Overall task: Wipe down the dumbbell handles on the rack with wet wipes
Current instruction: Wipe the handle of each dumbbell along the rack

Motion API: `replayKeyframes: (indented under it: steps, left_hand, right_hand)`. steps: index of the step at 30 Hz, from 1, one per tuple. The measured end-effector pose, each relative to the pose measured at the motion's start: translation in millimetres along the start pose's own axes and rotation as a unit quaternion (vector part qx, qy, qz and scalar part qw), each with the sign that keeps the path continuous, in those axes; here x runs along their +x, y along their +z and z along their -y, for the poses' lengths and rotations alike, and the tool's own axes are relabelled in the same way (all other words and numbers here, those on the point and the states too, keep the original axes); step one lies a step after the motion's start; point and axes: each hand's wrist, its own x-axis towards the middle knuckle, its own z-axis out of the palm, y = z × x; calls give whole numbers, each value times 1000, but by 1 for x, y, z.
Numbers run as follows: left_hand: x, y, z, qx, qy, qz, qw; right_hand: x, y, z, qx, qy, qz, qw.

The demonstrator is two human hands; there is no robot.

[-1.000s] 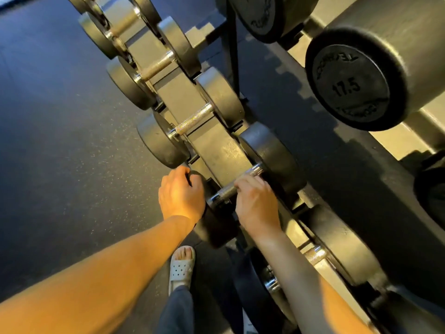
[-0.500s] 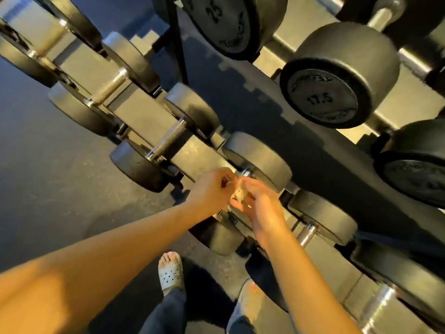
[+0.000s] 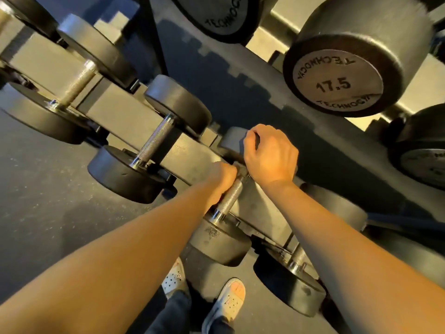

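1. The dumbbell rack (image 3: 125, 116) ran from the upper left to the lower right of the frame. Its sloped saddles kept each handle turned up toward us.
2. The 17.5 dumbbell (image 3: 337, 80) on the upper tier overhung the upper right, crowding the space above our right hand.
3. The centre dumbbell (image 3: 216, 242) sat mid-frame, hemmed in by the left neighbour dumbbell (image 3: 125, 174) and the lower-right dumbbell (image 3: 289, 285).
4. Our right hand (image 3: 269, 157) lay over the centre dumbbell's far head, probably to steady it. Its fingers were curled under, and we could not tell what they held.
5. Our left hand (image 3: 222, 177) wrapped its fingers round the upper part of the knurled handle (image 3: 231, 197), likely to rub it.
6. No wet wipe showed; we judged that it might lie hidden under a palm.
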Motion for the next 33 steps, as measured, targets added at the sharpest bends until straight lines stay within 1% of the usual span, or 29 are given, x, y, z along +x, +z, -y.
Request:
replayKeyframes:
  steps: [1,3,4,5,6,8,10,12,14,17,19,21,23,25,26,28,30,32,33]
  left_hand:
    - [-2,-2,-1,-68,-45,36,996]
    - [-7,-7,-4,-185,-104,122,970]
    - [-9,-9,-5,-210,-111,142,961]
    - [-10,-9,-7,-203,-106,151,962]
    - [-9,-10,-5,-186,-95,136,968]
    - [-12,-15,-3,-47,-37,75,995]
    - [-14,-20,-2,93,30,36,995]
    - [-16,-24,-1,210,83,30,974]
    - [-18,-28,2,311,111,35,943]
    - [-19,-35,7,419,124,63,897]
    - [-20,-40,7,487,112,80,863]
    - [-20,-44,6,484,94,74,867]
    - [-25,-47,1,431,83,48,897]
    - [-34,-54,-3,338,70,4,938]
    - [-39,-60,-2,296,67,-22,953]
    - [-53,-77,-2,254,99,-61,960]
    - [-65,-97,1,237,142,-84,957]
    - [-71,-116,3,236,161,-99,953]
    - [-73,-127,4,244,161,-102,951]
  right_hand:
    - [-1,1,-1,1,1,-4,1000]
    - [-4,-1,0,5,1,-3,1000]
    - [-4,-2,1,5,2,-1,1000]
    - [-4,-3,2,4,3,1,1000]
    - [-4,-3,2,4,5,4,1000]
    - [-4,-5,3,-3,6,11,1000]
    - [-3,-6,3,-7,9,14,1000]
    - [-3,-7,4,-5,11,20,1000]
    - [-3,-7,4,-5,8,23,1000]
    - [-2,-8,4,-11,9,23,1000]
    - [-2,-8,4,-14,9,23,1000]
    - [-2,-7,4,-13,8,24,1000]
    - [-2,-7,3,-16,6,23,1000]
    - [-2,-8,3,-21,3,27,999]
    - [-1,-8,4,-23,2,33,999]
    - [-1,-10,5,-26,7,43,999]
    - [1,-12,10,-13,36,49,998]
    - [8,-10,22,29,68,59,995]
    - [15,-9,32,65,70,63,993]
